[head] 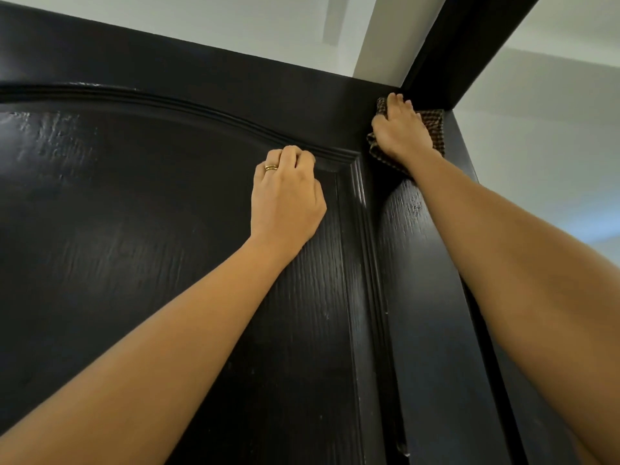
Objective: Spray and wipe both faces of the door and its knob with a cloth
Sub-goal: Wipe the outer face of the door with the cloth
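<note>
The dark wood-grain door [134,229] fills most of the view, seen from below, with an arched raised panel. My right hand [401,129] presses a brown checked cloth [434,124] flat against the door's top right corner, fingers stretched up toward the top edge. My left hand [288,193], with gold rings on one finger, rests on the panel's upper right moulding with its fingers curled over the ridge. The knob and the spray bottle are out of view.
A dark door frame [463,45] runs up and to the right just past the cloth. The pale ceiling and wall [536,129] lie above and to the right of the door's edge.
</note>
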